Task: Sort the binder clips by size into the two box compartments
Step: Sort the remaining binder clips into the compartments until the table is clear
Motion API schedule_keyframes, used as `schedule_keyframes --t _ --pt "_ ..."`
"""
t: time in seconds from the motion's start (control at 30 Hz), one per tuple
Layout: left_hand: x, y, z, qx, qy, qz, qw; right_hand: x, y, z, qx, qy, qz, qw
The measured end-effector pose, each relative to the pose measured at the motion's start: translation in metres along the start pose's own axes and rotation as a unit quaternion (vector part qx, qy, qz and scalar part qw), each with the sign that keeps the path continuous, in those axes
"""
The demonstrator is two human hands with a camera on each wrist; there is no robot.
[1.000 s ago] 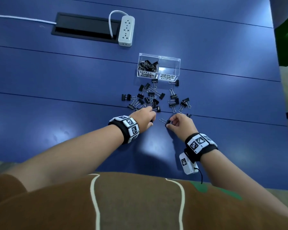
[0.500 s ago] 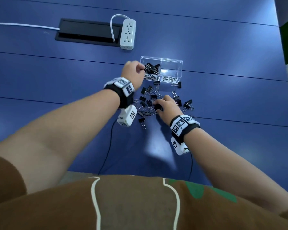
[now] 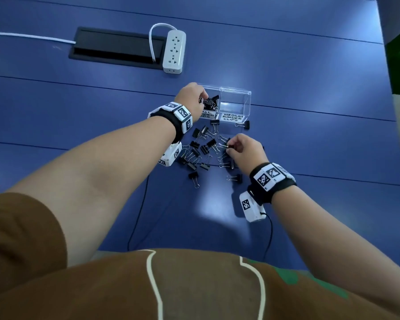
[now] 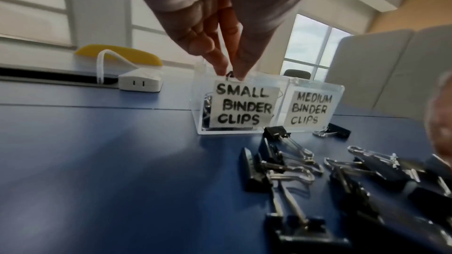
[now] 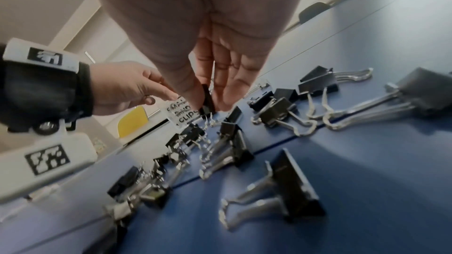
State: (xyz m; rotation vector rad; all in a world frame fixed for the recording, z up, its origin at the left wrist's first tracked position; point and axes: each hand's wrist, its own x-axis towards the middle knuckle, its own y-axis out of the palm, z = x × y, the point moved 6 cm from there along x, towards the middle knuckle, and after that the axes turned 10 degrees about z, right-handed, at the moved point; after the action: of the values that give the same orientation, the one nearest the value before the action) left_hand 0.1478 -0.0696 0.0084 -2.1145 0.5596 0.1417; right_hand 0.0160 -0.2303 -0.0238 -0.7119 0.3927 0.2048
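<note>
A clear two-compartment box (image 3: 247, 105) stands on the blue table. Its left compartment, labelled SMALL BINDER CLIPS (image 4: 242, 107), holds several black clips (image 3: 211, 102). The right one, labelled MEDIUM BINDER CLIPS (image 4: 309, 110), looks empty. My left hand (image 3: 201, 100) hovers over the small compartment and pinches a small clip (image 4: 229, 75) by its wire handle between thumb and fingertips. My right hand (image 3: 229, 146) is just above the loose pile of clips (image 3: 203, 151) in front of the box and pinches a black binder clip (image 5: 206, 101).
A white power strip (image 3: 174, 51) lies beyond the box beside a black cable slot (image 3: 116, 47) in the table. One clip (image 3: 243, 124) lies at the box's front right corner. Thin black wrist-camera cables (image 3: 136, 215) trail toward me.
My left hand went from the near side of the pile up to the small compartment with a clip. My right hand moved forward into the pile and took hold of a clip.
</note>
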Motion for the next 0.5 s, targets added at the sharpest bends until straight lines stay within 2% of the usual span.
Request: schedule_keyframes --t 0.17,0.27,0.37,0.5 --pt "-0.033 -0.001 0.011 -0.034 -0.004 -0.054 0.998 0.018 0.010 0.007 0.100 0.024 0.022 0.994" --pt "-0.060 0.021 0.032 -0.017 -0.019 0.005 1.000 0.027 0.016 0.014 0.105 0.036 0.029 0.993" --pt "-0.078 0.044 0.048 0.027 -0.031 0.074 0.996 0.035 0.022 0.022 0.047 0.027 0.035 0.998" --pt "-0.081 0.056 0.048 0.058 -0.066 0.072 0.994 0.043 0.031 0.028 -0.101 0.018 0.061 0.993"
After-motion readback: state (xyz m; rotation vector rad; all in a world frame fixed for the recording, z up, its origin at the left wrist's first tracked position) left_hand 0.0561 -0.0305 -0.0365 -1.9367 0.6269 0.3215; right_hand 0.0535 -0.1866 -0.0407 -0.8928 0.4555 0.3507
